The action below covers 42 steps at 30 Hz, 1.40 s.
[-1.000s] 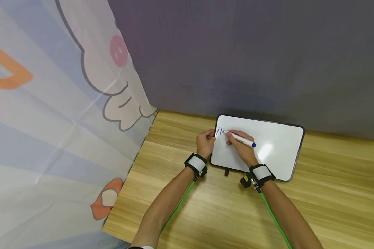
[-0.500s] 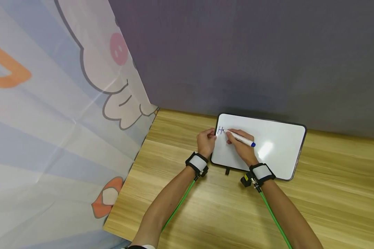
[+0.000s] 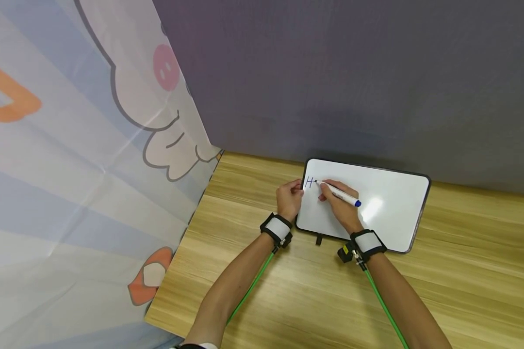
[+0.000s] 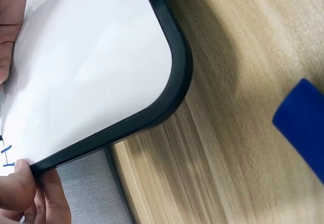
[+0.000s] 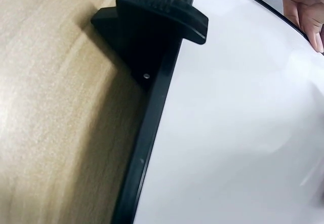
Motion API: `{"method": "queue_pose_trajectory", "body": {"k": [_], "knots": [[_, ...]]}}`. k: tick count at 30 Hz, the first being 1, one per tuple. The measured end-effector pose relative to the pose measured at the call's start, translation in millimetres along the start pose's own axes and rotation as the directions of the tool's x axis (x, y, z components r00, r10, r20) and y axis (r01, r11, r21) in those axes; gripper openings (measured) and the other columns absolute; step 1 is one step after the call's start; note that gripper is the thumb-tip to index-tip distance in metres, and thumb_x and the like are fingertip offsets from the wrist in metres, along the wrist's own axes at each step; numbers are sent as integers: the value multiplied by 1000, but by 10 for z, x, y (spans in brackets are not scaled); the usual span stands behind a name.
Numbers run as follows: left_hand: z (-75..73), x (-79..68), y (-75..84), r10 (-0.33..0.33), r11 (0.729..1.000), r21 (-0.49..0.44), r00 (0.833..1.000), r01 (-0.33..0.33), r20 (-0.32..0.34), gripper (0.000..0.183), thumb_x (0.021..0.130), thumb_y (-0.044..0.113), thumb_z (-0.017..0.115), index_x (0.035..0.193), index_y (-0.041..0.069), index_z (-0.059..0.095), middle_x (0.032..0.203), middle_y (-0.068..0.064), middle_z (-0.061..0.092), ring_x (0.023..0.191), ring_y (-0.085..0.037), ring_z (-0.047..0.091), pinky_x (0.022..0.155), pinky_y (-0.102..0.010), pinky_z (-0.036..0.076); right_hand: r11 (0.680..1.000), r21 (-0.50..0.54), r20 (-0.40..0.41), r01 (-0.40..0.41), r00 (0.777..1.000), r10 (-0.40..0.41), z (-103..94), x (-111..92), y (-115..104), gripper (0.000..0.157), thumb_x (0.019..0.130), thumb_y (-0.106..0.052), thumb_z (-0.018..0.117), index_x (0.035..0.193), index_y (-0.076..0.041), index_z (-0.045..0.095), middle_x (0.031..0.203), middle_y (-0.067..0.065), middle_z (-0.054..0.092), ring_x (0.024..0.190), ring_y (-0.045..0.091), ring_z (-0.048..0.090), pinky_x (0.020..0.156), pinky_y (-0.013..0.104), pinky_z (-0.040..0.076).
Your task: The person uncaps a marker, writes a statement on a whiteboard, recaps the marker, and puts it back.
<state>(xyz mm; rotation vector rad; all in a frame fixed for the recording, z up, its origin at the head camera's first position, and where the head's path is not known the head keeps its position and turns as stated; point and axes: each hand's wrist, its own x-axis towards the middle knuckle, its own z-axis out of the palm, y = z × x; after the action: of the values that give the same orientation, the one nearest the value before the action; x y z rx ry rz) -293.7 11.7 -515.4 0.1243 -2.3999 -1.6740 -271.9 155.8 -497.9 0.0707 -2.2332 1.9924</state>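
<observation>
Right hand (image 3: 344,212) has its fingers curled in a normal pen grip round a white marker (image 3: 341,195), so no gap to speak of there. Marker slants across the hand: blue end sticks out on the right side, writing tip pokes out ahead and to the left. Just past that tip, on the left, is a blue letter H (image 3: 309,182) with a short stroke next to it. Tip sits right at the end of that stroke; can't tell if it's actually touching.

All this is on a whiteboard (image 3: 393,194) with a black rim. It's below the right hand and runs well out to that hand's right.

Left hand (image 3: 289,199) is pinching the board's left edge, thumb on top and fingers tucked underneath, near the H. Closer to the person than both hands, and between them, a black bracket (image 5: 157,16) hooks over the rim. Wooden table (image 3: 305,291) is below both hands, and each wrist wears a strap with a green cable (image 3: 384,300) running back along the forearm.
</observation>
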Motion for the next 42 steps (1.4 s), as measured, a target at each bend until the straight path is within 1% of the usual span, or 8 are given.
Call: {"method": "queue_pose_trajectory", "body": {"k": [7, 12, 16, 23, 28, 35, 39, 42], "knots": [[-6, 1, 14, 15, 1000, -3, 1000, -15, -8, 28, 72, -14, 62, 97, -6, 71, 84, -19, 71, 75, -25, 69, 66, -19, 54, 1000, 8, -12, 24, 1000, -24, 14, 10, -7, 30, 87, -19, 64, 109, 1, 66, 80, 21, 67, 67, 10, 66, 66, 17, 52], [-4, 16, 17, 13, 1000, 7, 1000, -13, -6, 28, 73, -13, 62, 98, -5, 71, 85, -18, 71, 76, -24, 69, 66, -18, 53, 997, -44, 11, 65, 998, -65, 21, 13, -39, 29, 87, -17, 65, 110, -1, 67, 83, 22, 65, 70, 8, 65, 66, 14, 51], [-4, 22, 24, 7, 1000, 4, 1000, -7, -6, 27, 73, -13, 62, 98, -5, 71, 85, -18, 71, 75, -24, 68, 66, -19, 54, 994, -88, 39, 68, 997, -65, 21, 13, -56, 29, 86, -17, 65, 109, 0, 67, 83, 20, 65, 70, 8, 65, 64, 13, 50], [-7, 15, 26, -18, 999, -30, 1000, 18, 3, 27, 73, -15, 62, 97, -6, 70, 85, -20, 71, 75, -25, 68, 66, -20, 54, 991, -129, 72, 47, 997, -38, -1, 0, -76, 26, 86, -17, 66, 103, 2, 68, 79, 23, 65, 65, 16, 64, 59, 17, 51], [-7, 4, 14, -34, 999, -32, 999, 35, 7, 27, 73, -15, 62, 97, -6, 70, 85, -20, 71, 75, -25, 68, 66, -19, 54, 994, -112, 68, -15, 997, 23, -12, -11, -70, 27, 86, -17, 65, 104, 3, 67, 81, 26, 66, 63, 14, 65, 58, 23, 54], [-17, -12, 38, -59, 997, -42, 998, 60, 16, 27, 74, -15, 62, 98, -6, 70, 86, -20, 70, 77, -26, 68, 68, -20, 54, 995, -4, -28, -105, 994, 104, -54, -6, -118, 30, 87, -20, 64, 106, 3, 66, 74, 11, 67, 60, 8, 63, 61, 22, 52], [-33, -17, 50, -67, 997, -42, 998, 68, 12, 26, 74, -15, 63, 98, -7, 70, 86, -20, 70, 77, -26, 68, 68, -20, 54, 994, 6, -31, -113, 993, 113, -87, -13, -120, 30, 87, -20, 64, 107, 3, 66, 72, 4, 67, 61, 8, 64, 63, 22, 52], [-39, -25, 53, -53, 998, -33, 999, 53, 9, 26, 74, -14, 63, 98, -6, 70, 86, -20, 70, 75, -25, 69, 67, -20, 54, 994, -10, -27, -109, 994, 109, -99, -22, -104, 30, 87, -21, 65, 107, 1, 67, 73, 6, 68, 61, 8, 64, 63, 22, 53]]}}
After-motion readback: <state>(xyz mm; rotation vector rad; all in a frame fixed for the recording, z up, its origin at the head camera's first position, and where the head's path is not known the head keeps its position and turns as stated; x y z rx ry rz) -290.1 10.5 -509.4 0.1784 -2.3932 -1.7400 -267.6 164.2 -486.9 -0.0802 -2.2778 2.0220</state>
